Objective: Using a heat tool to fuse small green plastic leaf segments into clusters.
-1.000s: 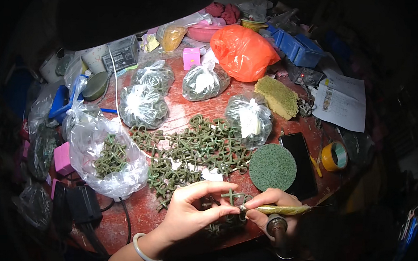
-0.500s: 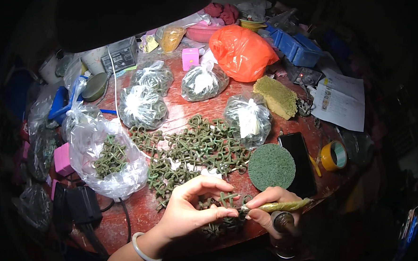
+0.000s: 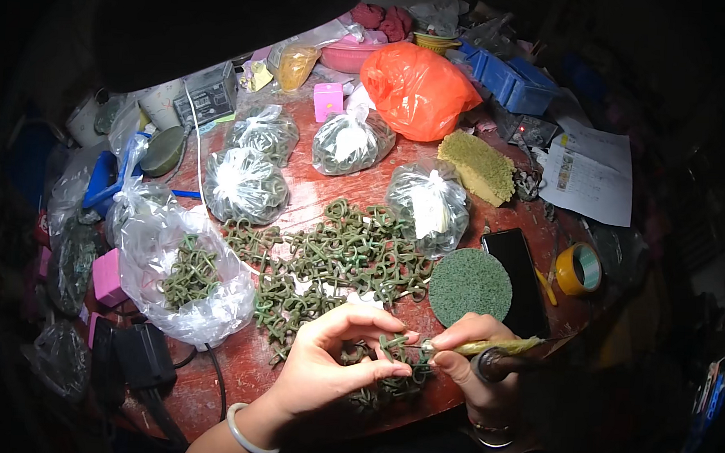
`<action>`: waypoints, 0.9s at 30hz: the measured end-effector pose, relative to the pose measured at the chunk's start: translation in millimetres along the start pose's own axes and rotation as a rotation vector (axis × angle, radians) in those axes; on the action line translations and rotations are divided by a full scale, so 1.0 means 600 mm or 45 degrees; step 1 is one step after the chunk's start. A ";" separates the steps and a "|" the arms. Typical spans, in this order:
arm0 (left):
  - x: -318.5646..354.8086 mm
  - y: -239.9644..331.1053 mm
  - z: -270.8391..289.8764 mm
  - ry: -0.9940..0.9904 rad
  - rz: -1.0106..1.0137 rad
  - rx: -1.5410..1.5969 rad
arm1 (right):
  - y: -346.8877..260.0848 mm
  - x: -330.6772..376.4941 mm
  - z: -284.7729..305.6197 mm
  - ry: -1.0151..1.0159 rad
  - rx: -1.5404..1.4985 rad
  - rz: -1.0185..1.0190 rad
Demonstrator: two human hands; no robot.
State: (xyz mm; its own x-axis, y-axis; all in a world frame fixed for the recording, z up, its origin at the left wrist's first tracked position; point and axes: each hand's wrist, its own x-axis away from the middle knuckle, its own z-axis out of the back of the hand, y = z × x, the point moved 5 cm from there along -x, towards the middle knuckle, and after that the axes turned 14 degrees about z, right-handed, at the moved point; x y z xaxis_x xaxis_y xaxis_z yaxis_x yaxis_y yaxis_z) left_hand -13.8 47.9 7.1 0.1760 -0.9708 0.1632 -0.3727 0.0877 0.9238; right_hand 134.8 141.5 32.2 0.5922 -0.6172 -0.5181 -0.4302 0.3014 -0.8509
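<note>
My left hand (image 3: 330, 348), wearing a pale bangle, pinches a small green ring-shaped piece (image 3: 392, 344) between thumb and fingertips. Closed around a pen-like tool (image 3: 500, 346) with a yellow-green wrapped handle is my right hand (image 3: 472, 363). The tool's thin tip points left and meets or nearly meets the piece; contact is too small to tell. A dark cylindrical part (image 3: 499, 363) sticks out by the right hand; its kind is unclear. Beneath and beyond my hands spreads a loose pile of similar green pieces (image 3: 361, 251) on the red table (image 3: 315, 201).
An opened clear bag (image 3: 223, 305) of green pieces lies left; knotted bags (image 3: 248, 189) stand behind the pile. To the right are a round green pad (image 3: 471, 290), a black phone (image 3: 524, 276) and yellow tape (image 3: 578, 269). A dark shape (image 3: 225, 22) overhangs the upper left.
My right hand has shifted slightly away from me, and the tool's tip has risen alongside the held piece. The left hand stays almost in place, still gripping the piece.
</note>
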 end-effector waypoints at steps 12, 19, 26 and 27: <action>0.004 0.006 0.003 0.196 -0.035 -0.497 | 0.002 0.007 0.006 0.132 -0.004 -0.078; 0.010 0.021 -0.001 0.296 -0.263 -0.864 | 0.006 0.006 0.001 -0.006 0.176 -0.229; 0.009 0.024 -0.008 0.355 -0.352 -0.937 | 0.003 0.002 0.005 -0.003 0.091 -0.134; 0.011 0.022 -0.007 0.359 -0.351 -0.938 | 0.004 0.002 -0.002 -0.028 0.078 -0.165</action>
State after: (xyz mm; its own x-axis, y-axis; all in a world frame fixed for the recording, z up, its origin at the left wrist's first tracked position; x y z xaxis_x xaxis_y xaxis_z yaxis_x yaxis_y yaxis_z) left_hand -14.0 43.9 21.7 0.4313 -0.8953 -0.1114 0.3911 0.0743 0.9173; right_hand 133.7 140.8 29.5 0.6553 -0.6377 -0.4048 -0.3070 0.2647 -0.9141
